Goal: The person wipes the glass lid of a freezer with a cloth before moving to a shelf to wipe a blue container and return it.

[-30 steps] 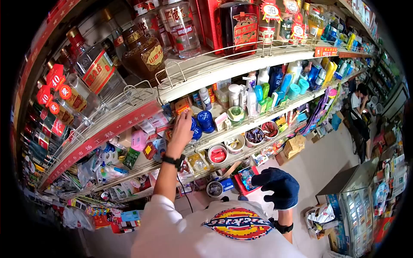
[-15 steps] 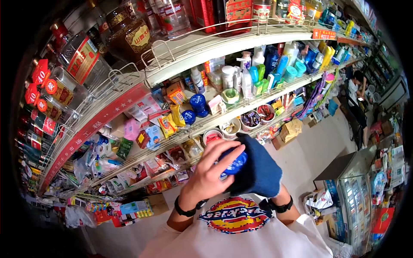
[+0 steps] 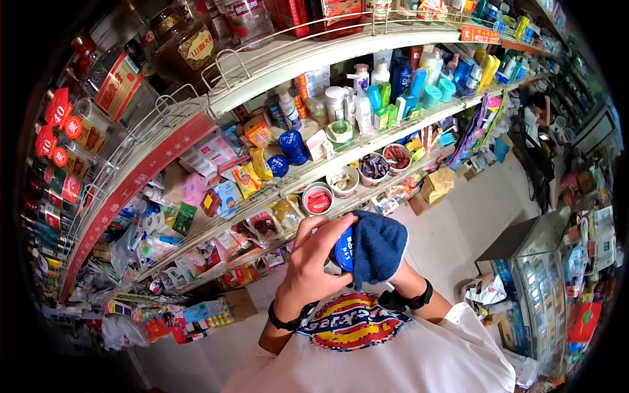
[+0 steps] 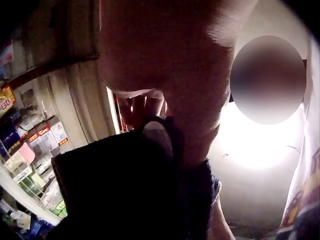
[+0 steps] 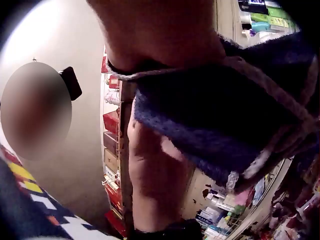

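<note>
In the head view a blue-lidded jar [image 3: 344, 250] is gripped by the left hand [image 3: 310, 265], its fingers curled over the top and thumb below. A dark blue cloth [image 3: 380, 247] drapes over the right hand and lies against the jar's right side; the right hand's fingers are hidden beneath it. The left wrist view shows the left hand [image 4: 165, 75] beside the dark cloth [image 4: 125, 190]. In the right wrist view the cloth [image 5: 210, 115] hangs from the right hand [image 5: 165, 40], with the other arm behind.
Two blue jars [image 3: 293, 145] stand on the middle shelf [image 3: 314, 171] among bottles and packets. Below are tubs of small goods [image 3: 318, 198]. Liquor bottles [image 3: 246, 19] line the upper shelf. A glass display case [image 3: 534, 288] stands at the right.
The left hand has taken a blue jar from the shelf and brought it to the cloth in front of the chest. The right hand's cloth has moved against the jar, and the head view has shifted slightly.
</note>
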A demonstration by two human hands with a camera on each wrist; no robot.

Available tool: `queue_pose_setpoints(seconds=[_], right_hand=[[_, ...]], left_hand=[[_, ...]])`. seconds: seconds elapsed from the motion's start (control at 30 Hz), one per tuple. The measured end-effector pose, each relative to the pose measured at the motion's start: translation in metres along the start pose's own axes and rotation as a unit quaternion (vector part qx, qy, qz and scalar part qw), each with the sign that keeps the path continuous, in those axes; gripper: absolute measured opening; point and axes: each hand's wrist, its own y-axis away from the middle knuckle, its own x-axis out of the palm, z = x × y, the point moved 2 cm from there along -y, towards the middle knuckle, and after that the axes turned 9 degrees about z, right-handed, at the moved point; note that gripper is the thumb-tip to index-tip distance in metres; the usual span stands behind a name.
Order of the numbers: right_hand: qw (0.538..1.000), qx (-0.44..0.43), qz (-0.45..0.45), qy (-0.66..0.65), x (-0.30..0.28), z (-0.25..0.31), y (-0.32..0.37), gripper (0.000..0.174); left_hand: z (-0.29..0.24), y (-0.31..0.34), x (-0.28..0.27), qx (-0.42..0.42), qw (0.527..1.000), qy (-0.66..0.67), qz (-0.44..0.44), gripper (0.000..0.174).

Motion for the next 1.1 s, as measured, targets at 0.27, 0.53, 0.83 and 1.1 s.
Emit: queue_pose_setpoints(seconds=[0.27, 0.53, 0.83, 1.1], right_hand=[[0.998, 0.066, 0.004, 0.003, -0.005, 0.032, -0.006, 0.052], [0.997, -0.020, 0.076, 0.013, -0.008, 0.023, 0.007, 0.044], [0.985, 0.104, -0.059, -0.125, 0.007, -0.038, 0.078, 0.067], [0.996, -0.071, 0.024, -0.045, -0.027, 0.005, 0.015, 0.074]], left_hand=[[-0.003, 0.007, 0.008, -0.020, 0.999, -0.041, 0.022, 0.097], [-0.019, -0.006, 0.008, 0.073, 0.994, -0.077, 0.029, 0.082], [-0.018, -0.004, 0.031, -0.001, 0.992, 0.108, -0.071, 0.084], [-0.008, 0.010, 0.040, 0.030, 0.964, 0.233, -0.122, 0.080]])
